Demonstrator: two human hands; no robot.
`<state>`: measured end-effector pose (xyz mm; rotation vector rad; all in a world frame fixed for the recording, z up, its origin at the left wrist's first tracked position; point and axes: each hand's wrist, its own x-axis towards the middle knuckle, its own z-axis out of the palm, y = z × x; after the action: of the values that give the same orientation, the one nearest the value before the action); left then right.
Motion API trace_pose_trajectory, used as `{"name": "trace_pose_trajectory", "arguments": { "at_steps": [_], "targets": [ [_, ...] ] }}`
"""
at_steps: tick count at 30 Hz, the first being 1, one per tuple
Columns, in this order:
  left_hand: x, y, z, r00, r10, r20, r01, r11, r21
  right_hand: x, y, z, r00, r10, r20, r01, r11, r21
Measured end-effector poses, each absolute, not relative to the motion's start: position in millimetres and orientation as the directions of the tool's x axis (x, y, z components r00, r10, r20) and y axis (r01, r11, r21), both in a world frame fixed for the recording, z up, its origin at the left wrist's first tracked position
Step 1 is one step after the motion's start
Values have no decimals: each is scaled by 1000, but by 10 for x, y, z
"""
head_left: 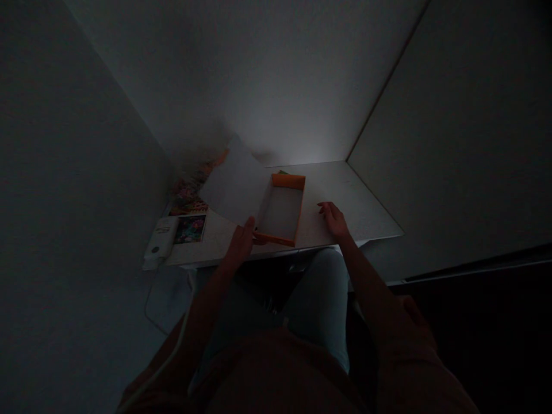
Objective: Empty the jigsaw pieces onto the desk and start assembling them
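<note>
An orange open box point(301, 215) with a pale bottom is tilted over the table in front of me. My left hand point(242, 240) is closed on its near left corner, thumb on top and fingers underneath. A large white sheet point(237, 187) rises to the left of the box, its lower corner near my left thumb; whether it is joined to the box I cannot tell. My right hand point(333, 219) hovers to the right of the box, apart from it. Its fingers are loosely bent and parted, with nothing visible in them.
The white table point(362, 213) stands in a corner between walls. At its left end are a white device point(162, 237) with a cable, a dark flowered picture point(190, 229) and a colourful, crinkled heap point(190, 192). My legs are under the front edge. The light is dim.
</note>
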<state>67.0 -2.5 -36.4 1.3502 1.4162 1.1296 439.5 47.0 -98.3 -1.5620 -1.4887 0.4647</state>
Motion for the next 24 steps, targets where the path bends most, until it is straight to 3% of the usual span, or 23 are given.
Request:
{"name": "trace_pose_trajectory", "arguments": {
  "at_steps": [3,7,11,13,17,21,24],
  "targets": [
    [816,-171,-348,69,997,45,300,-64,952,4378,418,-956,137,957,256,530,148,-835],
    [945,-237,-331,308,936,172,363,-283,888,4393,394,-942,82,984,157,467,101,-878],
    [989,-226,-280,335,925,179,441,-322,838,4422,392,-944,107,987,120,455,59,-889],
    [952,-217,-197,289,948,135,366,-240,899,4426,389,-951,116,985,128,439,65,-896],
    [643,-200,85,136,987,-85,71,76,995,4444,384,-989,129,970,207,439,132,-889],
    [-31,-98,426,-178,984,10,-4,-11,1000,4476,403,-1036,143,962,232,439,149,-886],
    [-626,90,630,-454,880,141,68,-123,990,4474,412,-1038,156,961,228,428,143,-893]
  ]
}}
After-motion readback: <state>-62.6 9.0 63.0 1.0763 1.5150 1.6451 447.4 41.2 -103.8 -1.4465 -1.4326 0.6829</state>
